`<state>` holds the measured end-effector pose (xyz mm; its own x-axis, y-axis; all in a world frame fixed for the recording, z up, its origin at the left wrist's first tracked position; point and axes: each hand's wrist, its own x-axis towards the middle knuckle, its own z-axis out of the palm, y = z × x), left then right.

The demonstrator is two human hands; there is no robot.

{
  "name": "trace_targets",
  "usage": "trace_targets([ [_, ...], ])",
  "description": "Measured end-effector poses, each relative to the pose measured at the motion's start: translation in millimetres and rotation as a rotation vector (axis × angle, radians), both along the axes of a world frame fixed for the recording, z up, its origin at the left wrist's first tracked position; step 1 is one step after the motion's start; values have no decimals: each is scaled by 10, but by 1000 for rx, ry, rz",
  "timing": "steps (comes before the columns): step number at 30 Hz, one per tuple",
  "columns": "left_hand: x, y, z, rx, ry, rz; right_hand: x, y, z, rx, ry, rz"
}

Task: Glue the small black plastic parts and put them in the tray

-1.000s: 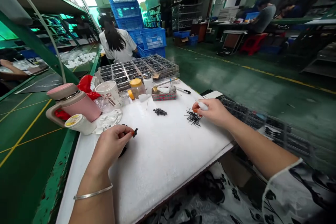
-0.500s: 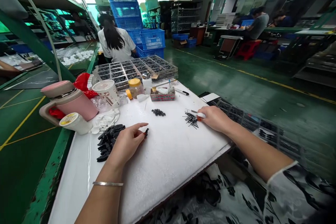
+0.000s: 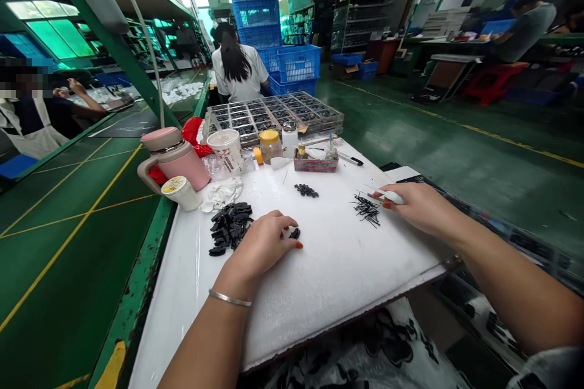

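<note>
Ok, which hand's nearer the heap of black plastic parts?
Left. The left hand sits right beside the heap of black plastic parts, at its right edge. The right hand, gripping a white-handled tool, is much farther off, across the bench to the heap's right.

Two hands show at the bench (image 3: 347, 267), the left hand (image 3: 262, 243) wearing one bracelet (image 3: 230, 298) and the right hand (image 3: 424, 206) holding one white-handled tool (image 3: 393, 197). One pink flask (image 3: 176, 158) and one paper cup (image 3: 227, 151) stand at eleven o'clock, one amber-lidded jar (image 3: 271, 144) and one patterned tin (image 3: 316, 161) at twelve. Three other people appear: one at ten o'clock (image 3: 31, 134), one at twelve (image 3: 235, 64), one at one (image 3: 524, 24).
</note>
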<state>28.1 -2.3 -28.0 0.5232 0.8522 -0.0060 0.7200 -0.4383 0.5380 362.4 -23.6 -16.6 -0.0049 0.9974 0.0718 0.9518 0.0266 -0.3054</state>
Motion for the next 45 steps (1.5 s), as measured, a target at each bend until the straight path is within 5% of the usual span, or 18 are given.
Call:
trace_targets([
  [7,22,-17,-1,33,-15,5,-348,64,120,40,236,132],
  [17,-1,67,60,-504,-788,131,-1207,324,310,-127,942,291],
  [22,-68,105,43,-623,-1009,194,-1504,436,283,-116,1175,402],
  [35,-20,98,50,-711,-1148,263,-1541,246,101,166,1060,342],
  [45,-14,95,47,-735,-1162,280,-1551,233,75,526,852,613],
])
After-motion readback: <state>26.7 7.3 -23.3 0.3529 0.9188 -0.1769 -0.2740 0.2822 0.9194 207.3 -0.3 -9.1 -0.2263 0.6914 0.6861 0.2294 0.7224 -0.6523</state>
